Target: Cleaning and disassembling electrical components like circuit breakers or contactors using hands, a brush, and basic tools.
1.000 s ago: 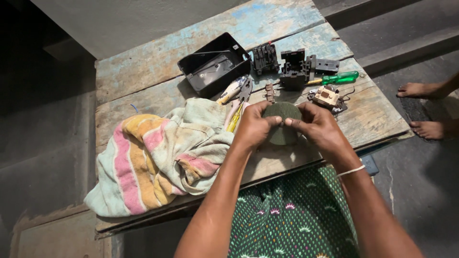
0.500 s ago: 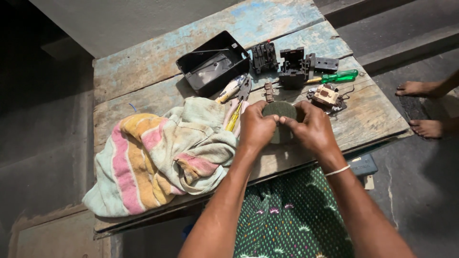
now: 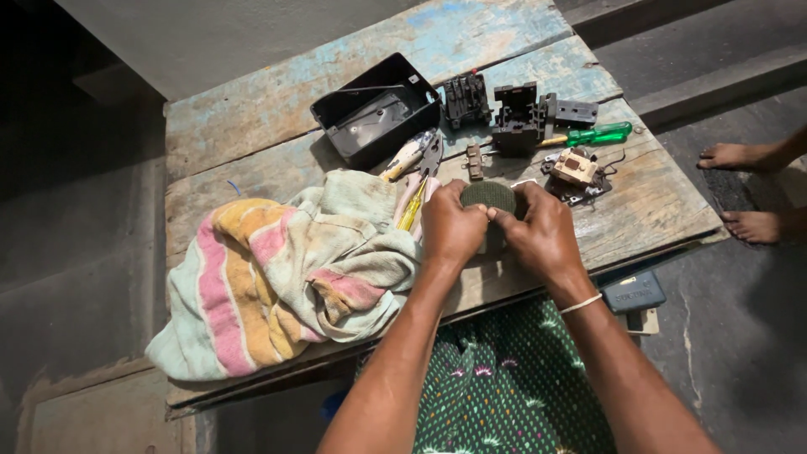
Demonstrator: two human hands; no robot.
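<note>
Both hands meet over the front middle of a worn wooden table (image 3: 277, 109). My left hand (image 3: 451, 229) and my right hand (image 3: 542, 234) together grip a dark green round disc-shaped part (image 3: 487, 196), thumbs pressed near its lower edge. Only its upper half shows above my fingers. Just left of my left hand lie pliers and a yellow-handled tool (image 3: 412, 206) partly under a striped cloth (image 3: 282, 269).
An open black plastic box (image 3: 376, 109) sits at the back. Black switch parts (image 3: 517, 113), a green-handled screwdriver (image 3: 593, 134) and a beige electrical piece (image 3: 574, 168) lie to the right. Another person's bare feet (image 3: 748, 189) stand at the right. A dark meter (image 3: 635, 292) sits below the table edge.
My hands have stayed on the round part, shifting their grip slightly and turning it; the view has tilted a little. Nothing else on the table moved.
</note>
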